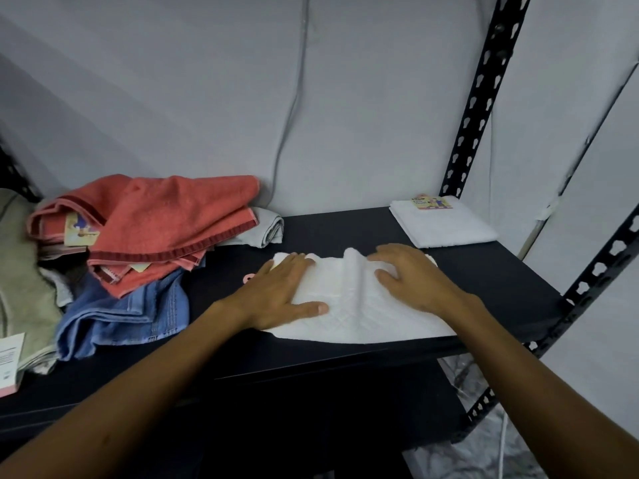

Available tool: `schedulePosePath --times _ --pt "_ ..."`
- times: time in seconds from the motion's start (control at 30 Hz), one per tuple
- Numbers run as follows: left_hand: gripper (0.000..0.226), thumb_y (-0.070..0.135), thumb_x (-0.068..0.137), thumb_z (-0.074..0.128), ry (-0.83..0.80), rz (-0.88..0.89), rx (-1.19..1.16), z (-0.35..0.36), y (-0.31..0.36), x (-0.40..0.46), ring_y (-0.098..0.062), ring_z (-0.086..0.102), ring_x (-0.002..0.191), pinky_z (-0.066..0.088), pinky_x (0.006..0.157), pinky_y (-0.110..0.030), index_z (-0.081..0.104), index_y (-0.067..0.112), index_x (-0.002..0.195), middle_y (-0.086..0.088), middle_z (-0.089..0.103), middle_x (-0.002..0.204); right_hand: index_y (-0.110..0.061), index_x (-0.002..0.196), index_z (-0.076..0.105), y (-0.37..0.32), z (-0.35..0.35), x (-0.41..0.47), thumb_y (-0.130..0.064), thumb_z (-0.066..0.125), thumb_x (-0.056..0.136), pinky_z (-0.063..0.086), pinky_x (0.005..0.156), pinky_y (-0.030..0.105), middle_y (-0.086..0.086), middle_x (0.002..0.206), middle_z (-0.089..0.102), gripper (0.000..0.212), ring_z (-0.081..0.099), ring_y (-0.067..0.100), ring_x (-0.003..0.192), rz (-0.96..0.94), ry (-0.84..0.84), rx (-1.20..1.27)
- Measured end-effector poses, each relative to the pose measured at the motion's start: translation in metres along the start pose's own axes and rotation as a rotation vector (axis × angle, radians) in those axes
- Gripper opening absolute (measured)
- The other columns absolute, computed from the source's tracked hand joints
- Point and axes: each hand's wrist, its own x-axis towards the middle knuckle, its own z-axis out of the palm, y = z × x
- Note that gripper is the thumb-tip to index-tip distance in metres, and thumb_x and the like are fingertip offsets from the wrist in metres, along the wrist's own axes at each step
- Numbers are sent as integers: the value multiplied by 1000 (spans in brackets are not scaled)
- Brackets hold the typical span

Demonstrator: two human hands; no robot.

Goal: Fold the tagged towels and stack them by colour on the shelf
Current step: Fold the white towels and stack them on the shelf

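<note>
Towel pile (pixel 138 243) left of white towel (pixel 359 305).

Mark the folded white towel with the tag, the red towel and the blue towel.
folded white towel (pixel 446 224): head view, middle of its top face.
red towel (pixel 166 216): head view, its top fold.
blue towel (pixel 117 314): head view, its front folds.
</note>
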Motion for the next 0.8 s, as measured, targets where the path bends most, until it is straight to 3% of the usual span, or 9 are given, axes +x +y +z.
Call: schedulePosePath --times 0.1,0.2,0.27,0.33,0.43,0.53,0.7,0.8 --pt "81 69 87 50 49 75 -38 -5 -1 15 -12 -4 151 1 123 -45 19 29 150 -2 7 164 -27 136 56 9 -3 -1 -16 48 98 38 106 33 1 138 55 41 47 20 129 22 -141 -41" --pt "77 69 87 49 157 29 124 -9 -10 37 -22 -5 152 5 122 -49 24 34 151 -11 3 164 -33 136 56 26 -9 -12 -30 48 99 44 100 40 2 136 54 37 48 21 126 165 -115 -132" --pt "70 66 86 54 244 -11 243 -13 -8 51 -30 11 149 17 119 -48 38 33 146 -15 20 158 -36 135 56 31 -12 -24 -40 49 99 45 93 37 1 128 53 37 48 21 121 226 -100 -169" --pt "61 63 84 60 307 -79 309 -15 1 64 -29 33 135 29 110 -44 53 31 135 -10 41 141 -37 135 55 32 -14 -36 -45 50 98 46 87 35 -1 120 51 38 51 20 115 278 -78 -170" --pt "42 60 88 57 327 -164 363 -16 17 85 -26 49 115 34 97 -42 66 27 112 -5 57 118 -38 138 50 25 -12 -55 -47 48 98 47 81 33 -2 115 51 41 55 21 106 353 -58 -175" --pt "32 50 95 52 335 -136 280 -12 20 97 -25 58 108 36 91 -39 67 25 106 -2 67 112 -36 140 47 9 -4 -75 -47 45 98 49 77 34 -3 106 52 43 58 22 99 388 -17 -174" --pt "34 32 97 55 360 -91 3 -2 17 78 -22 55 121 39 105 -46 61 20 128 -3 61 132 -28 132 59 -14 19 -101 -39 57 93 48 76 35 -2 91 55 40 58 21 87 458 197 1" --pt "34 28 91 63 520 -156 -192 7 30 37 -23 61 102 50 91 -41 63 19 125 -4 67 107 -21 120 68 -21 37 -113 -19 71 87 45 68 23 -1 79 51 33 52 11 71 463 402 370"
